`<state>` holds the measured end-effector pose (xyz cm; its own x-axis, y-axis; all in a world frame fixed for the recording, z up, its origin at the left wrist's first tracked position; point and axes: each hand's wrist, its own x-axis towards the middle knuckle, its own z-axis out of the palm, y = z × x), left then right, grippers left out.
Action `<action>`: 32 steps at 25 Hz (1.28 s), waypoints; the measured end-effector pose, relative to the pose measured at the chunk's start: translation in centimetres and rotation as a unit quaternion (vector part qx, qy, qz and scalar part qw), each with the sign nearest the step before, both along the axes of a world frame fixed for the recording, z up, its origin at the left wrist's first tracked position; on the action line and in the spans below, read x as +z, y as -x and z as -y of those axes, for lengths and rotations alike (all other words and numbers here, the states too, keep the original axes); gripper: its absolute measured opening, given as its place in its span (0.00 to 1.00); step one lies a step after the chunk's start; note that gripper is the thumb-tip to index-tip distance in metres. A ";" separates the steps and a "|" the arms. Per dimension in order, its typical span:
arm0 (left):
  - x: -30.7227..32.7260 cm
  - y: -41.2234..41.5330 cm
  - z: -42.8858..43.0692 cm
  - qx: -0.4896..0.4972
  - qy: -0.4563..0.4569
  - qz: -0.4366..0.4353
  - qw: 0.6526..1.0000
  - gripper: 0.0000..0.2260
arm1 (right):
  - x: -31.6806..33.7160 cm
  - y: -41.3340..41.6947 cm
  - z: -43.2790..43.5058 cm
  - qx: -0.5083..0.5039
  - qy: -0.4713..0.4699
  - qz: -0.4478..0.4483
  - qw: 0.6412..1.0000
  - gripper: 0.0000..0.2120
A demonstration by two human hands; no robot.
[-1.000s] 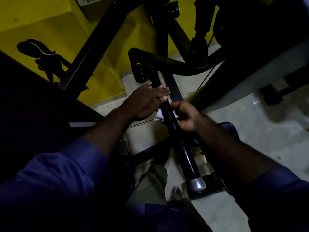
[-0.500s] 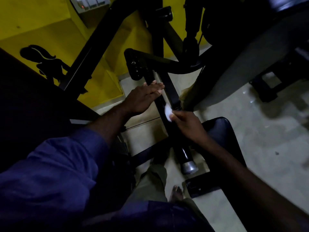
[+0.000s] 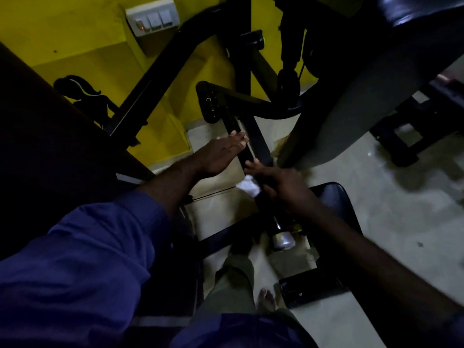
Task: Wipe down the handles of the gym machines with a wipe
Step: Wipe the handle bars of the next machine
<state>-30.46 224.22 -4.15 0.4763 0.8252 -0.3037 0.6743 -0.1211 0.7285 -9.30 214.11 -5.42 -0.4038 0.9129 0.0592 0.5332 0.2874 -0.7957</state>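
1. The long black cylindrical machine handle [image 3: 267,214] runs from its silver end cap [image 3: 282,241] toward 11 o'clock.
2. The right hand [image 3: 281,183] curls round this handle, apparently pressing the crumpled white wipe [image 3: 248,188] against it. The wipe bulges out at the hand's 9 o'clock.
3. At 11 o'clock from there, the left hand [image 3: 221,154] lies flat, fingers straight and together, fingertips touching the handle farther up.

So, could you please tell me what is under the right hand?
A white wipe pokes out beneath the right hand, against the black handle. How much wipe lies under the palm is covered.
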 end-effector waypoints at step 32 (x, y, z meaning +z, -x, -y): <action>-1.2 -10.4 5.5 -0.203 -0.255 -0.205 0.923 0.18 | 0.7 1.0 10.8 -0.287 0.577 -0.587 0.490 0.10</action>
